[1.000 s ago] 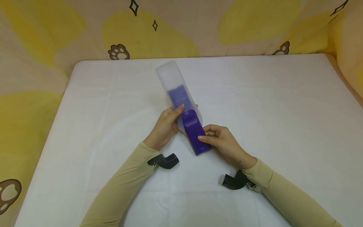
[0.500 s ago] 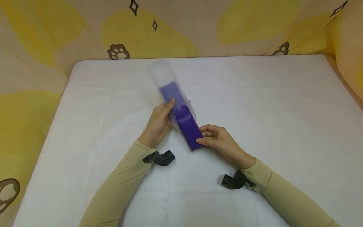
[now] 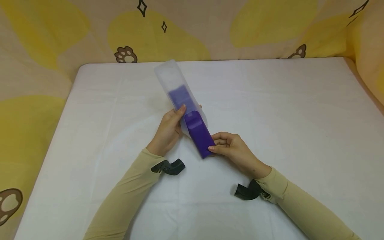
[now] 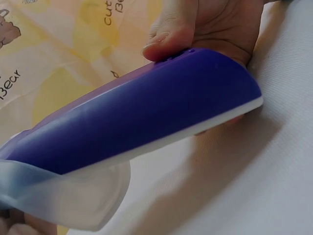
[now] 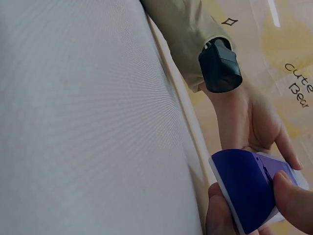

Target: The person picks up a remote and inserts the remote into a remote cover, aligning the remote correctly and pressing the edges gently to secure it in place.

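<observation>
A long purple-handled tool point(image 3: 199, 133) sits partly inside a translucent plastic sleeve point(image 3: 169, 75), and its flat purple end shows through the plastic. Both are raised at a slant over the table. My left hand point(image 3: 166, 131) grips the sleeve near its mouth, thumb on top and fingers beneath. With thumb and fingers, my right hand point(image 3: 235, 148) pinches the near end of the purple handle. A white strip runs along the underside of the handle point(image 4: 161, 107) in the left wrist view. The right wrist view shows the rounded end point(image 5: 242, 191) of the handle between my right thumb and fingers.
A white-covered table point(image 3: 285, 116) lies under both hands. Yellow and beige patterned cloth point(image 3: 186, 30) hangs behind and beside it. Black wrist mounts point(image 3: 171, 167) stick out from both sleeves.
Between one second and half a second ago, the left hand, sleeve and tool shifted slightly left and away from me; since then they have barely moved. Both hands keep their hold.
</observation>
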The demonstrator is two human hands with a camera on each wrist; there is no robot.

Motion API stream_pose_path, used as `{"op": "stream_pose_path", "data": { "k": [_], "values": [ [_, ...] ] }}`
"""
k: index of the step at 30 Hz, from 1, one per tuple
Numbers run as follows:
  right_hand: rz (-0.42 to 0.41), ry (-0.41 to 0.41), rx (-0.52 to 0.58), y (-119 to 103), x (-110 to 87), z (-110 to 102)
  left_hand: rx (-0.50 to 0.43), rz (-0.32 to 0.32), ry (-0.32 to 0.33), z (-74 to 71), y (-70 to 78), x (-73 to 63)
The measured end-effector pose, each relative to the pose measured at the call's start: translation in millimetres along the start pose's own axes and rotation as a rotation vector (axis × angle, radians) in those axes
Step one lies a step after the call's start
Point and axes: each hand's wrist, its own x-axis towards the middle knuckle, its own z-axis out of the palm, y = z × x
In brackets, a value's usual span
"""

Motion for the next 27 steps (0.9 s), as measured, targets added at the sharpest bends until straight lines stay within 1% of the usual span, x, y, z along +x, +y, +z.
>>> {"op": "stream_pose_path", "data": {
  "k": [6, 13, 22, 27],
  "values": [
    [-0.010, -0.003, -0.002, 0.7, -0.2, -0.5, 0.020, -0.007, -0.005, 0.2, -2.4, -0.1],
    [-0.004, 0.007, 0.018, 0.4, -0.7, -0.4, 0.086, 0.009, -0.020, 2.3, -4.9, -1.0],
    [-0.008, 0.015, 0.020, 0.8, 0.0, -0.1, 0.092, -0.004, -0.035, 1.6, -7.8, -1.4],
    [-0.010, 0.019, 0.026, 1.4, 0.2, 0.1, 0.097, -0.017, -0.030, 1.8, -7.6, -2.0]
  ]
}}
